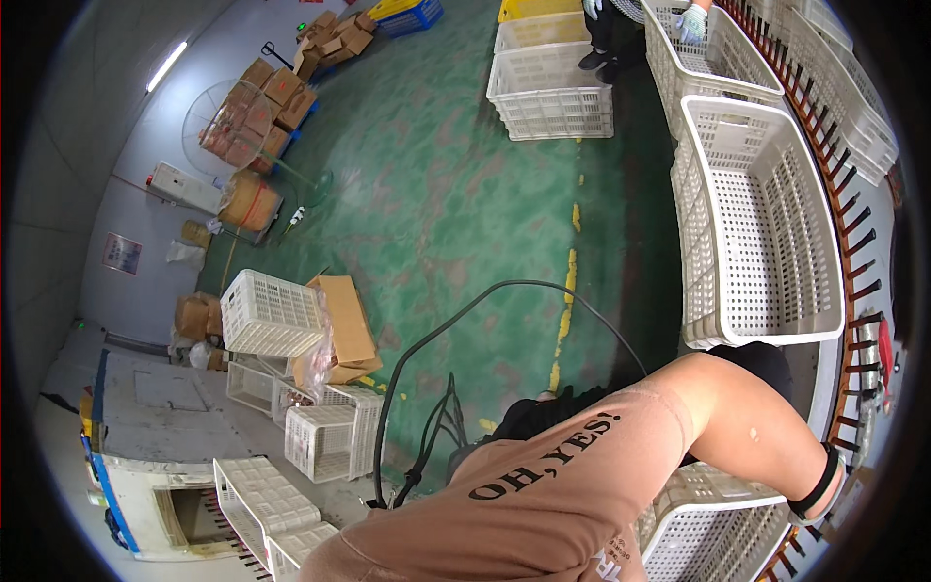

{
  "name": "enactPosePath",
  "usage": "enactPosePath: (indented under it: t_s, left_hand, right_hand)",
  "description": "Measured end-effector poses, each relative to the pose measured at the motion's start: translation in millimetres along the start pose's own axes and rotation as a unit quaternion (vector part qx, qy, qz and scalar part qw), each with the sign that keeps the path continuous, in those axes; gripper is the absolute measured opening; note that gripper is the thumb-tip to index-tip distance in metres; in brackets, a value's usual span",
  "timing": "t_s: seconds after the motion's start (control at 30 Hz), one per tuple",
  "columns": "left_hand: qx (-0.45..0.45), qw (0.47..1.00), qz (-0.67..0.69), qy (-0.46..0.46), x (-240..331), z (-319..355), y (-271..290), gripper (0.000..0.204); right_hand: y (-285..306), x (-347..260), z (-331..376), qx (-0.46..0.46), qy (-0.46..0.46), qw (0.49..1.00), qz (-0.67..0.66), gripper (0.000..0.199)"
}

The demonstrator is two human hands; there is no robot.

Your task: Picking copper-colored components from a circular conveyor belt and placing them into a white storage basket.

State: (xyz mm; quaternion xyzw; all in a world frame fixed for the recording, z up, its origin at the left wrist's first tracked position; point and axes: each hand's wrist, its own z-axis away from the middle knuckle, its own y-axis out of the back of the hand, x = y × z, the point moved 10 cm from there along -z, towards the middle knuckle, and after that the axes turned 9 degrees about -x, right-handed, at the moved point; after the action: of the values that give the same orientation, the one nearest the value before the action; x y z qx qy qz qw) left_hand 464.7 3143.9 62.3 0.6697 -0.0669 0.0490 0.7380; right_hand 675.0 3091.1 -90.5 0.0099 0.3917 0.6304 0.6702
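Note:
My left arm (756, 417), bare below a light brown short sleeve, stretches to the right and bends down at the elbow. A black band (820, 482) circles its wrist. Past the band only a pale edge, perhaps a glove cuff, shows; the fingers of my left hand are hidden. Under the forearm stands a white perforated plastic crate (713, 543), partly covered by the arm. Just beyond the arm, a larger white crate (766, 218) shows its holed floor and holds nothing I can see. My right hand is outside the picture.
A row of dark-tipped rods (858, 233) runs along the right. Farther off, a co-worker's gloved hand (691, 25) is over another white crate (713, 73). A black cable (456, 306) arches over the green floor. Crates (272, 315), cartons (281, 87) and a large fan (228, 126) stand left.

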Motion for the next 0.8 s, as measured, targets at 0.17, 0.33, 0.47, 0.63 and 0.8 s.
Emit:
enactPosePath:
  t_s: [0.17,0.33,0.47,0.63,0.8]
  left_hand:
    - [0.007,1.000,0.008,0.007,-12,11,3,0.039]
    - [0.015,1.000,0.013,0.013,-20,17,7,0.041]
    - [0.027,1.000,0.016,0.002,-16,9,16,0.042]
    - [0.037,0.999,0.016,-0.005,-18,3,31,0.043]
    - [0.044,0.999,0.013,-0.014,-20,-3,44,0.045]
  right_hand:
    - [8,-3,-12,0.003,0.016,1.000,0.007,0.049]
    - [14,-2,-19,0.007,0.031,0.999,0.015,0.047]
    - [17,0,-12,0.018,0.028,0.999,0.016,0.045]
    - [21,5,-9,0.033,0.033,0.999,0.021,0.043]
    - [27,7,-11,0.052,0.040,0.998,0.023,0.041]
